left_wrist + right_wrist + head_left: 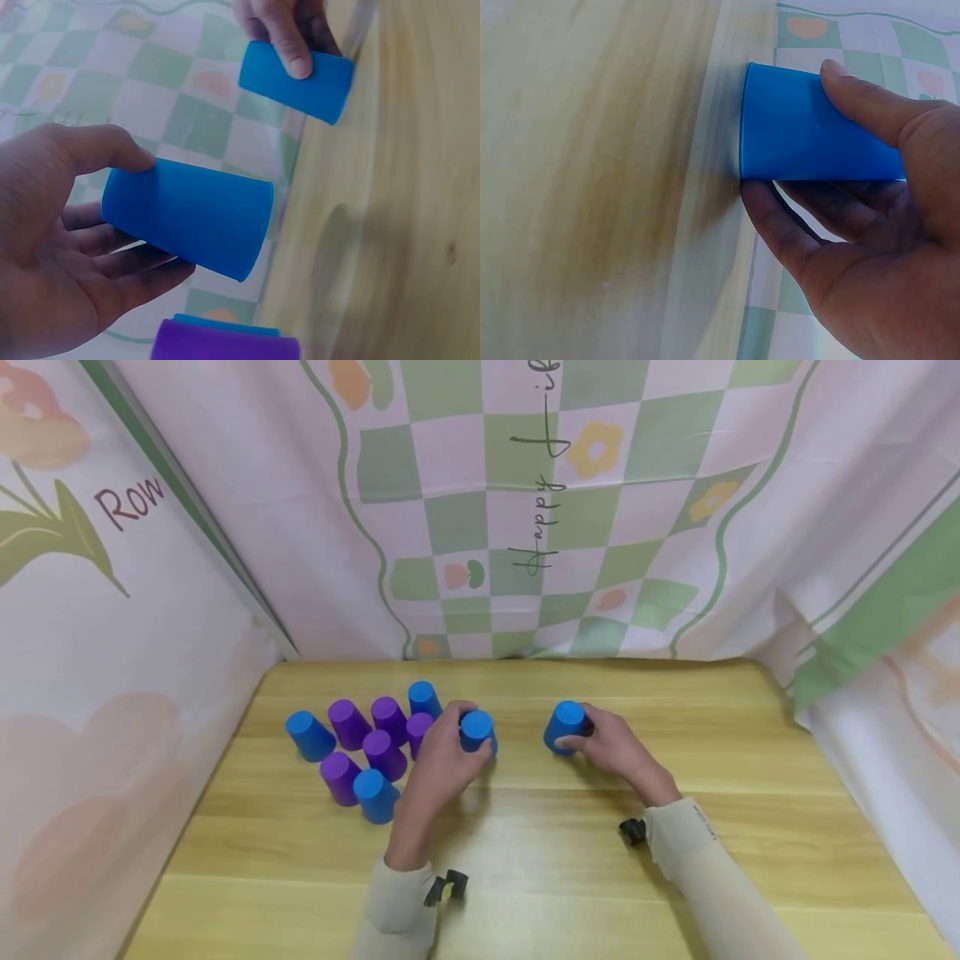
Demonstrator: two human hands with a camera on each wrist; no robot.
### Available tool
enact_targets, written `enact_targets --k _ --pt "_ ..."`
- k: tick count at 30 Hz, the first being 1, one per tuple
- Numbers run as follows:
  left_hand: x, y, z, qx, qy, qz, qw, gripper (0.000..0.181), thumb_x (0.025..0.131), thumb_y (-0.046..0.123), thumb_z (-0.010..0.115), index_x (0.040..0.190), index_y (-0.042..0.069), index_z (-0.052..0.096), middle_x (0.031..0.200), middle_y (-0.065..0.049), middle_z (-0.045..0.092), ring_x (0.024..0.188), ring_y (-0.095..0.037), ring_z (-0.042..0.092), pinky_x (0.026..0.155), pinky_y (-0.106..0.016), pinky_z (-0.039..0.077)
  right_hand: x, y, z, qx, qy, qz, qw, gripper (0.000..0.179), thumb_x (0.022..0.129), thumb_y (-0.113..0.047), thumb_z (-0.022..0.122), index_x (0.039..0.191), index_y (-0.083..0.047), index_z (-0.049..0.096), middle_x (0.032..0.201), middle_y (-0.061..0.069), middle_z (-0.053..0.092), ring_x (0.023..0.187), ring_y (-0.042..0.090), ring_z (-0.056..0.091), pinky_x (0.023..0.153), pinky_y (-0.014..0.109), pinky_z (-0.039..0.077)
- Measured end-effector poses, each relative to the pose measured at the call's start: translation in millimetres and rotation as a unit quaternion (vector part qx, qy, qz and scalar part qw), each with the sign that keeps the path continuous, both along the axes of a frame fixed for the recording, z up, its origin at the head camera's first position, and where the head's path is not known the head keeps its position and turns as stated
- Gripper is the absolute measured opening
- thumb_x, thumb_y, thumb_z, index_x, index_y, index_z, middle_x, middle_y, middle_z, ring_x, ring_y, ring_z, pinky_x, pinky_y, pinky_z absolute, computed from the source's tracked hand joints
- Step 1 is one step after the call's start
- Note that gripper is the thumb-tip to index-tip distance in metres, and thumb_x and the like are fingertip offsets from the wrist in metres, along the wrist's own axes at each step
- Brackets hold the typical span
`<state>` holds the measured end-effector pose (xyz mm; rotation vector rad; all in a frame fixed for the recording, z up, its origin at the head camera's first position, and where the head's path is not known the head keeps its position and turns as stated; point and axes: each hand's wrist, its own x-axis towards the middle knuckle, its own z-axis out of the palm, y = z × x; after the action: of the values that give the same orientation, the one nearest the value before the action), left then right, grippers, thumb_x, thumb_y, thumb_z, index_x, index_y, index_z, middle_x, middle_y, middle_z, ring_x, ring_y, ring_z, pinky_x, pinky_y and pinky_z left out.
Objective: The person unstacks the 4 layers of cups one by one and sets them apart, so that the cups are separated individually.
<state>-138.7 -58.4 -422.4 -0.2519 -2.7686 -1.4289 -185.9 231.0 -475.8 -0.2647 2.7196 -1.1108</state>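
My left hand (444,762) grips an upside-down blue cup (477,730) between thumb and fingers, near the middle of the table. In the left wrist view that same cup (191,217) hangs a little above the wood. Farther right, my right hand (617,747) holds a second upside-down blue cup (564,728). Its rim is close to the tabletop in the right wrist view, where the thumb presses the side of the cup (802,127); I cannot tell whether it touches the table. The two held cups are apart.
Left of my left hand stand several upside-down purple cups (385,756) and three blue ones, including a near one (376,796) beside my left forearm. The wooden table (540,877) ends at a checkered curtain (517,527) behind, with more fabric (150,693) along the left.
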Motion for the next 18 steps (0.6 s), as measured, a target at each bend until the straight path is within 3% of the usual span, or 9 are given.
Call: enact_targets --k 7,18 --pt "7.8 -14.4 7.9 -0.022 -0.004 0.003 0.9997 0.055 0.095 0.016 0.076 0.146 0.007 0.056 0.145 -0.013 0.062 0.137 -0.033 0.057 0.117 -0.054 0.047 0.9 -1 1.2 -0.002 0.003 0.000 1.0000 0.051 0.100 -0.032 0.074 0.140 -0.004 0.057 0.139 0.025 0.064 0.128 0.045 0.061 0.107 0.066 0.050" --pt "10.6 -31.1 5.6 -0.031 -0.028 0.006 0.9991 0.055 0.095 0.015 0.076 0.145 0.004 0.056 0.144 -0.014 0.063 0.137 -0.033 0.057 0.116 -0.055 0.047 0.1 -1 -0.6 0.000 0.003 -0.005 1.0000 0.052 0.100 -0.032 0.074 0.140 -0.004 0.057 0.139 0.025 0.064 0.126 0.044 0.062 0.107 0.065 0.050"
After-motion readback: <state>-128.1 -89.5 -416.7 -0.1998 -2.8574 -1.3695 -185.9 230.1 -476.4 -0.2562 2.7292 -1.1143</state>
